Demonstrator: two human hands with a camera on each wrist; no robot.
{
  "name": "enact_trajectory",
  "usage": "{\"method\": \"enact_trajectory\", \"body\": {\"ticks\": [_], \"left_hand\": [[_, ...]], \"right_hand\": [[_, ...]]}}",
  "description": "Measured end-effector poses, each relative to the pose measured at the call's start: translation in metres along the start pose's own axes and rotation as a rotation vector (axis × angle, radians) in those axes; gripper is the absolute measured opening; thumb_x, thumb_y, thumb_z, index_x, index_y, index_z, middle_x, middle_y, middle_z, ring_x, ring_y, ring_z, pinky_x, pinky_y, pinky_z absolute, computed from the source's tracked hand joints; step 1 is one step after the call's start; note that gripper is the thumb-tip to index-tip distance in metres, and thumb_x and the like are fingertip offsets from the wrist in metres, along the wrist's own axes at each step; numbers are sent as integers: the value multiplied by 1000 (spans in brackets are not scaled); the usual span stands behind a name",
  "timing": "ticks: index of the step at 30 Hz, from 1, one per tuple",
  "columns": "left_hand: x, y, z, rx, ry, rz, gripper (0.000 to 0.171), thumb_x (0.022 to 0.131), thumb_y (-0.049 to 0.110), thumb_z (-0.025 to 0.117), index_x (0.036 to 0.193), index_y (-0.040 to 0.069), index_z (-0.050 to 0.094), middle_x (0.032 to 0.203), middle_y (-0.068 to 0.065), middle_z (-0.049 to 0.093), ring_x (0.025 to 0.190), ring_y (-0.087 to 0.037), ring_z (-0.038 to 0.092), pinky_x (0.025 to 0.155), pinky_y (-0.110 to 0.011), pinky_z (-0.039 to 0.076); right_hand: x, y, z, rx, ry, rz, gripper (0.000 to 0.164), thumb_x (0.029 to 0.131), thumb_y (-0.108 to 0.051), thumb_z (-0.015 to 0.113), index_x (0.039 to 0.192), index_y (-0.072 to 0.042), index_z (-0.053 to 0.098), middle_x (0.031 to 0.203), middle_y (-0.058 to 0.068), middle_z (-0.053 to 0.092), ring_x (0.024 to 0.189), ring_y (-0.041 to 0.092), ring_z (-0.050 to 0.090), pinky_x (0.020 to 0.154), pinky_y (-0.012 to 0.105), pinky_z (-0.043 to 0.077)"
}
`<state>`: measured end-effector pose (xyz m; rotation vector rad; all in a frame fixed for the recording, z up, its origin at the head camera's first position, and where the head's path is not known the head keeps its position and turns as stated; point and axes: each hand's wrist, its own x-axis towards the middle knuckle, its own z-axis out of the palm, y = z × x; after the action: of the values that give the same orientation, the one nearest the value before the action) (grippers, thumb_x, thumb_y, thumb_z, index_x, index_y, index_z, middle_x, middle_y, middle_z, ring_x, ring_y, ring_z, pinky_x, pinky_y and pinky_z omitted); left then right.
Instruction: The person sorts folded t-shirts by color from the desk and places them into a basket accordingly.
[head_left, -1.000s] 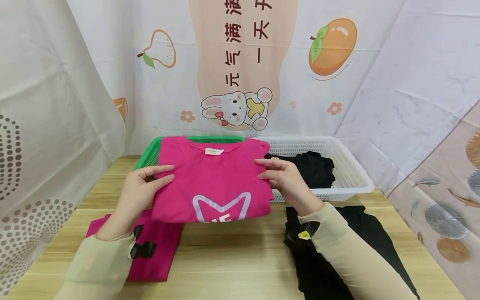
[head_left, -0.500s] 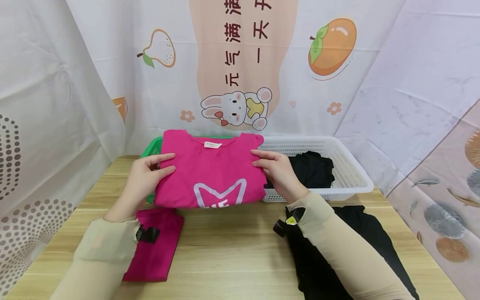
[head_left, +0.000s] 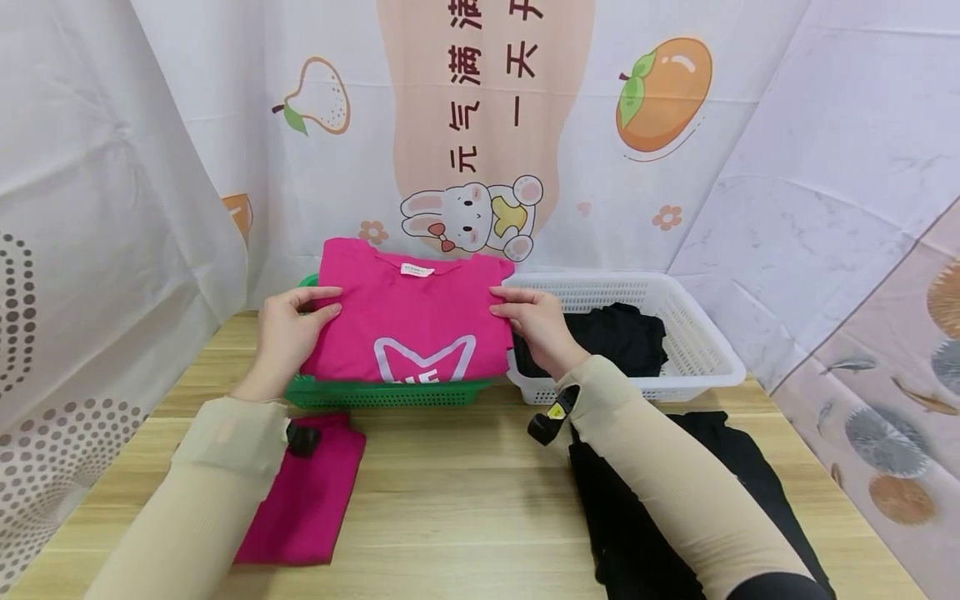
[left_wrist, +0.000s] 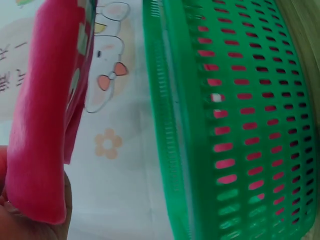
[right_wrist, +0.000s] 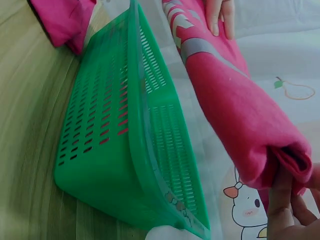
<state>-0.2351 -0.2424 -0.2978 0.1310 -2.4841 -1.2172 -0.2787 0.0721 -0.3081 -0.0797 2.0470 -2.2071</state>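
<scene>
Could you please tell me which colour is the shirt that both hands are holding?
The shirt is bright pink, best seen in the head view.

Pink garment (left_wrist: 42, 105): folded, rounded edge foremost, gripped at one end.
Left hand (left_wrist: 21, 228): partly visible, holding that end.
Green basket (left_wrist: 181, 150): slotted wall (pink peeping through, I notice).
White backdrop (left_wrist: 135, 200): printed rabbit (left_wrist: 111, 52) and flower (left_wrist: 107, 143), between garment and basket.

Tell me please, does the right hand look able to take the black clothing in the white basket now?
Probably not: the right hand pinches the pink shirt. Once freed, the way looks clear: the black clothing lies uncovered in the open white basket, to its right.
</scene>
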Motion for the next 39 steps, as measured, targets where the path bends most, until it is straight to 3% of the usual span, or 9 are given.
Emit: {"method": "enact_trajectory", "body": {"ticks": [11,27,39], "left_hand": [[18,-12,10,47,46,-29,33,96,21,65,128,10,68,129,-19,64,113,-34,57,82,-29,43],[22,-25,21,62,55,-102,33,97,16,63,129,9,67,130,-21,64,117,-37,56,81,-31,45],[22,-32,23,75,81,-108,32,97,15,63,128,9,68,130,-20,64,119,-37,55,84,-34,45]], "right_hand": [[24,12,13,-119,37,-6,35,93,-7,68,127,-8,68,131,11,61,113,22,63,97,33,54],[39,20,21,-211,59,-15,31,90,-4,69,121,-4,71,124,12,63,110,19,60,86,26,55],[41,26,27,-254,85,-32,29,90,-5,70,118,-5,73,124,13,64,123,24,53,101,37,51]]}}
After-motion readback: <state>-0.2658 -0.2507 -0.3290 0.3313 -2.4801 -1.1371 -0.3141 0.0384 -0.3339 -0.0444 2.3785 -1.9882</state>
